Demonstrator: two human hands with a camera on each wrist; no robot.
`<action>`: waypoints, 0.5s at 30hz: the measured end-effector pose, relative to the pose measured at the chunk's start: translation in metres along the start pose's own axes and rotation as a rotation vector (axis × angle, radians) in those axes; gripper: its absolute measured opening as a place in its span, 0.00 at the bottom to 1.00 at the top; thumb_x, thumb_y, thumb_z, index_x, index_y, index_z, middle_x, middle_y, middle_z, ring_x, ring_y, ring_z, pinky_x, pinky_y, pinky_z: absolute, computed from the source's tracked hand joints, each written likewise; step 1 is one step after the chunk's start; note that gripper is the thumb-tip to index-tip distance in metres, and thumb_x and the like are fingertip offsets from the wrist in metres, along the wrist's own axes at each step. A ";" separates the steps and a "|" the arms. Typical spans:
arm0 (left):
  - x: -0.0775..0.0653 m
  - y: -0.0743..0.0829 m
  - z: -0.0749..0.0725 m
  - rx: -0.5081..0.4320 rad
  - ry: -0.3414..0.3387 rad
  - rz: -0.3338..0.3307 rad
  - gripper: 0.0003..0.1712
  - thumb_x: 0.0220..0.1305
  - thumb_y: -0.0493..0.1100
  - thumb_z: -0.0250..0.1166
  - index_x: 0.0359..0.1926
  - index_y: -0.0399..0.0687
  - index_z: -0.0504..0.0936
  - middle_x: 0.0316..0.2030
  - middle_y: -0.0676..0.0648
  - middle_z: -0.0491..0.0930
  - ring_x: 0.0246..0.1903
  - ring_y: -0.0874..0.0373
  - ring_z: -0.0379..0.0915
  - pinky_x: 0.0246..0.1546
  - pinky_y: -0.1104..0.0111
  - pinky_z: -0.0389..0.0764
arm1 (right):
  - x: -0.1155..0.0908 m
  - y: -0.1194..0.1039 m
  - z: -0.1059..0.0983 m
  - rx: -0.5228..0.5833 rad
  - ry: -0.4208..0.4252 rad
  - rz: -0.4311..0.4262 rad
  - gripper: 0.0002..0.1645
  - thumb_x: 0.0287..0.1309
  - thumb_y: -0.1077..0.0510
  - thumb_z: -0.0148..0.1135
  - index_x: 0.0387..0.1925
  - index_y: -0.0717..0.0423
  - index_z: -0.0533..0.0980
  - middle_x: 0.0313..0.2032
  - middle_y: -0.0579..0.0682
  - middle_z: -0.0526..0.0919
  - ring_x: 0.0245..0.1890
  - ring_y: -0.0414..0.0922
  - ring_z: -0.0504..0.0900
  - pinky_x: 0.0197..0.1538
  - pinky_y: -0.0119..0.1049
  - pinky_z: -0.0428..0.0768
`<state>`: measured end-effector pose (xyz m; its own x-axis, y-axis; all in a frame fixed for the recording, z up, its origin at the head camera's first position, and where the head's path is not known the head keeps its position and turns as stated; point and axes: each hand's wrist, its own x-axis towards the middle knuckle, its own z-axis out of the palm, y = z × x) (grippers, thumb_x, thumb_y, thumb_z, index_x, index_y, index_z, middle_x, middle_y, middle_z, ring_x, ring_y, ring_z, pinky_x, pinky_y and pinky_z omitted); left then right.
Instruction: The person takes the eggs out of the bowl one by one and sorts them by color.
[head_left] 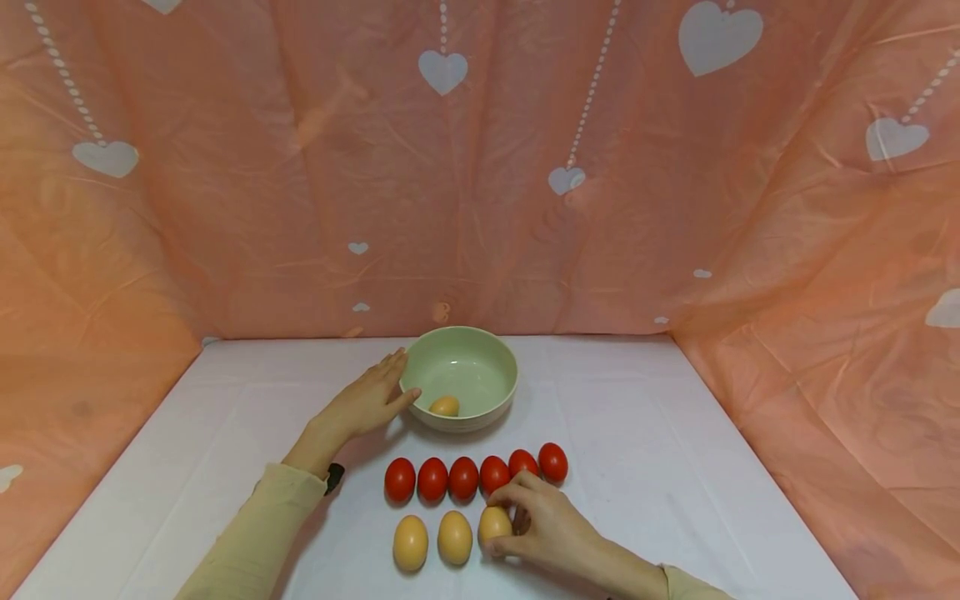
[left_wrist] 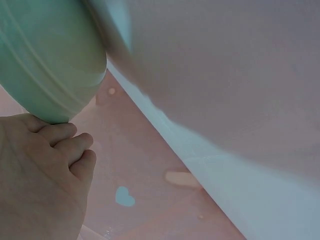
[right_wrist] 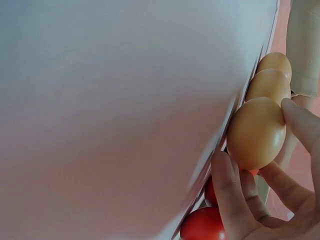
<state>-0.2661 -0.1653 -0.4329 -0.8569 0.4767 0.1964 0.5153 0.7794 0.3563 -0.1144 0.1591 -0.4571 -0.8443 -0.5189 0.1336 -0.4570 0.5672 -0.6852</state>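
Note:
A pale green bowl (head_left: 480, 379) stands near the back of the table, with one yellow-brown egg (head_left: 446, 406) lying inside. My left hand (head_left: 367, 400) rests against the bowl's left side, its fingers fairly straight along the wall; the left wrist view shows the fingertips touching the bowl (left_wrist: 55, 65) from outside. At the front, my right hand (head_left: 551, 525) pinches the rightmost egg (head_left: 493, 527) of a row of three yellow-brown eggs between thumb and fingers. The right wrist view shows this egg (right_wrist: 256, 132) with the thumb on one side and fingertips on the other.
Several red eggs (head_left: 463, 478) form a row between the bowl and the front eggs; my right fingers partly cover those at its right. Two yellow-brown eggs, a left one (head_left: 410, 543) and a middle one (head_left: 454, 537), lie left of my right hand. Orange cloth (head_left: 480, 208) surrounds the white table (head_left: 637, 433).

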 end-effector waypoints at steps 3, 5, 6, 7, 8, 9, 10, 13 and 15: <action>0.000 -0.001 0.000 -0.003 0.002 0.000 0.46 0.78 0.57 0.57 0.77 0.25 0.56 0.78 0.29 0.53 0.77 0.32 0.51 0.77 0.42 0.56 | 0.000 0.000 -0.001 -0.001 -0.005 -0.003 0.24 0.50 0.47 0.84 0.48 0.44 0.84 0.37 0.38 0.74 0.30 0.30 0.76 0.34 0.25 0.79; -0.001 -0.001 0.000 -0.005 0.004 0.000 0.46 0.78 0.57 0.57 0.77 0.25 0.56 0.78 0.30 0.53 0.77 0.32 0.51 0.77 0.42 0.56 | 0.000 -0.001 -0.001 0.004 -0.007 -0.003 0.24 0.50 0.47 0.84 0.48 0.44 0.84 0.38 0.38 0.74 0.30 0.30 0.76 0.34 0.25 0.80; -0.001 -0.001 0.000 -0.006 0.005 0.000 0.46 0.78 0.57 0.57 0.77 0.25 0.56 0.79 0.30 0.53 0.77 0.32 0.51 0.77 0.43 0.56 | 0.000 -0.001 -0.001 0.007 -0.007 -0.005 0.24 0.50 0.48 0.84 0.48 0.44 0.84 0.38 0.38 0.74 0.29 0.30 0.76 0.34 0.25 0.80; -0.001 -0.001 0.000 -0.006 0.005 0.000 0.46 0.78 0.57 0.57 0.77 0.25 0.56 0.79 0.30 0.53 0.77 0.32 0.51 0.77 0.43 0.56 | 0.000 -0.001 -0.001 0.008 -0.006 -0.007 0.24 0.50 0.48 0.84 0.48 0.45 0.84 0.38 0.38 0.74 0.29 0.30 0.76 0.34 0.25 0.80; -0.001 0.000 0.000 -0.007 0.006 0.001 0.46 0.78 0.57 0.57 0.77 0.25 0.56 0.79 0.30 0.53 0.77 0.32 0.51 0.77 0.42 0.56 | 0.000 -0.001 -0.001 0.008 -0.004 -0.011 0.24 0.50 0.48 0.84 0.48 0.45 0.84 0.38 0.39 0.74 0.29 0.30 0.76 0.34 0.25 0.80; -0.001 0.000 0.000 -0.007 0.005 0.000 0.46 0.78 0.57 0.57 0.77 0.25 0.56 0.79 0.30 0.53 0.77 0.32 0.51 0.77 0.43 0.56 | 0.000 -0.001 -0.001 0.007 -0.002 -0.013 0.24 0.50 0.48 0.84 0.48 0.45 0.84 0.38 0.40 0.74 0.29 0.30 0.76 0.34 0.25 0.80; -0.001 0.000 0.000 -0.008 0.003 -0.001 0.45 0.78 0.57 0.57 0.77 0.25 0.56 0.79 0.30 0.53 0.77 0.32 0.51 0.77 0.43 0.56 | 0.000 -0.001 -0.001 0.006 0.002 -0.017 0.24 0.50 0.48 0.84 0.48 0.45 0.84 0.38 0.40 0.74 0.29 0.31 0.76 0.34 0.25 0.80; -0.002 0.001 -0.001 -0.012 -0.001 -0.003 0.45 0.78 0.56 0.57 0.77 0.25 0.56 0.79 0.30 0.53 0.77 0.32 0.51 0.77 0.43 0.55 | -0.001 -0.001 -0.002 -0.002 0.017 -0.029 0.24 0.50 0.46 0.83 0.48 0.44 0.84 0.38 0.42 0.75 0.29 0.31 0.76 0.34 0.25 0.80; -0.002 0.001 -0.001 -0.014 -0.003 -0.004 0.45 0.78 0.56 0.57 0.77 0.25 0.56 0.79 0.30 0.52 0.78 0.33 0.50 0.77 0.43 0.55 | -0.001 -0.003 -0.004 -0.007 0.029 -0.039 0.24 0.51 0.46 0.83 0.48 0.45 0.84 0.39 0.43 0.77 0.30 0.32 0.77 0.34 0.25 0.80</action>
<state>-0.2640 -0.1658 -0.4320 -0.8590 0.4747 0.1917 0.5112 0.7758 0.3699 -0.1136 0.1603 -0.4528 -0.8336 -0.5220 0.1806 -0.4913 0.5514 -0.6742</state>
